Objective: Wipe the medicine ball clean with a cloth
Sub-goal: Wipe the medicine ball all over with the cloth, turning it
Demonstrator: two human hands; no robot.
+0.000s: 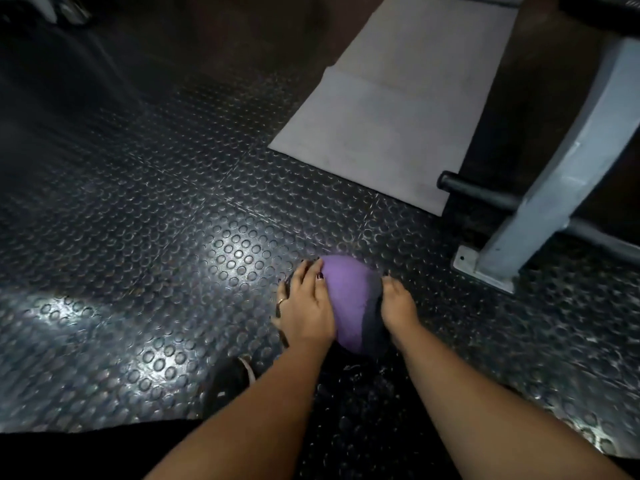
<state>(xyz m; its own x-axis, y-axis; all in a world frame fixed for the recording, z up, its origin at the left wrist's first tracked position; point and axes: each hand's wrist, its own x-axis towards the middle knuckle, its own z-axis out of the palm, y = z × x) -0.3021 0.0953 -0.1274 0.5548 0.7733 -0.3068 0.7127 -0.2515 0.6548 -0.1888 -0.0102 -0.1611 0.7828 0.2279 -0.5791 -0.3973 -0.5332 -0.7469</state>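
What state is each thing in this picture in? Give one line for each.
medicine ball: resting on the studded floor, held between both hands.
cloth: dark, pressed against the ball's right side under the right hand.
left hand: fingers spread flat on the ball's left side.
right hand: on the cloth; finger curl hidden.
grey mat: lying flat on the floor.
metal frame: standing, foot plate on the floor.

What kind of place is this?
Most likely a gym: studded rubber floor, a purple medicine ball on it, a grey exercise mat laid out beyond, and a grey metal equipment frame standing on a foot plate.
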